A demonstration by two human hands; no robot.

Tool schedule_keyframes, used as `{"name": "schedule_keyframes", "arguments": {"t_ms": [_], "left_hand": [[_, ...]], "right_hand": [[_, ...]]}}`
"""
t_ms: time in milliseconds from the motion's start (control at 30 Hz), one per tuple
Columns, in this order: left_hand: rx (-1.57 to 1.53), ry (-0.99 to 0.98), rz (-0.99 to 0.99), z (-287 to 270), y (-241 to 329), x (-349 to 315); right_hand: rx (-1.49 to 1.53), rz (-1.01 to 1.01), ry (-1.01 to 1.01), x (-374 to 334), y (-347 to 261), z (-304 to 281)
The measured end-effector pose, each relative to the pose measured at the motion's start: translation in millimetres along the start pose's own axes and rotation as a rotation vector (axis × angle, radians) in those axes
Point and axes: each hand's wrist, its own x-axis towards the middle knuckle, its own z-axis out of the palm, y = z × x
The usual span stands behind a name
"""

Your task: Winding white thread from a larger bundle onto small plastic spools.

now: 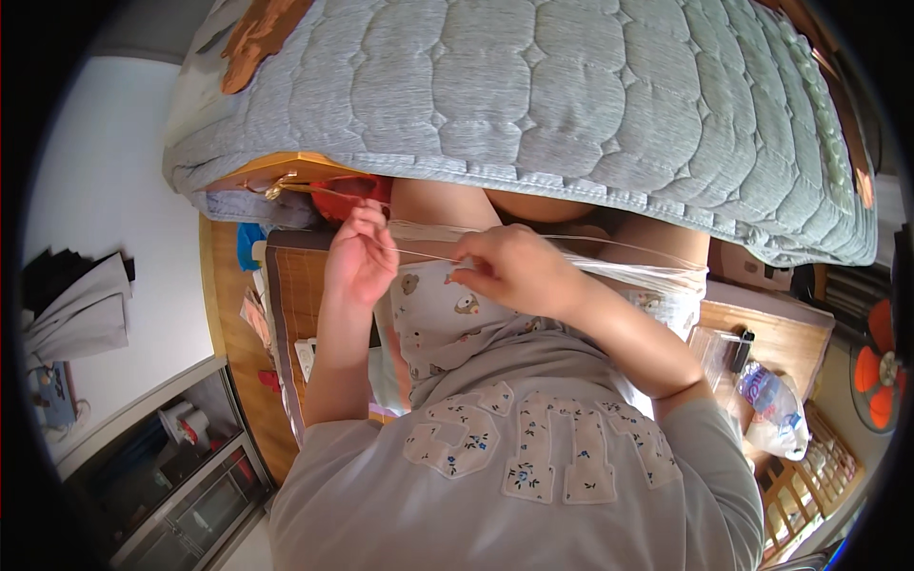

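Note:
A loop of white thread (640,273) stretches across both of my bare thighs, just below the bed's edge. My left hand (364,255) is raised at the left thigh, palm turned inward, its fingers curled together on a strand. A single strand runs from it toward my right hand (519,271), which is held over my lap with thumb and forefinger pinched at the thread. The right hand's other fingers are folded and partly hidden. Beneath the hands lie my light printed shorts (466,305).
A grey quilted bed cover (533,86) spans the space ahead, over my knees. A red item (347,197) sits under its left edge. At right are a plastic bag (776,409), a wooden rack (809,476) and an orange-bladed fan (874,373). A glass-fronted cabinet (190,514) stands at left.

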Motion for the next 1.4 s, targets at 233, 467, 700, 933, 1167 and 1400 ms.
{"name": "schedule_keyframes", "arguments": {"t_ms": [233, 467, 700, 933, 1167, 1400], "left_hand": [[0.029, -0.078, 0.076, -12, 18, -4], [0.079, -0.052, 0.08, -13, 29, 8], [0.756, 0.247, 0.28, -4, 16, 18], [2.277, 0.513, 0.555, 33, -35, 20], [2.238, -0.81, 0.623, 59, -146, 38], [2.215, -0.843, 0.35, 48, -134, 48]], "right_hand": [[-0.026, 0.248, 0.057, -95, 12, -85], [-0.248, 0.693, 0.208, -201, 38, -141], [-0.098, 0.648, 0.487, -232, 28, -157], [0.545, 0.195, 0.404, -151, -35, -127], [-0.182, -0.513, 0.173, -42, -87, -35], [-0.008, -0.583, 0.357, -75, -80, -77]]}}
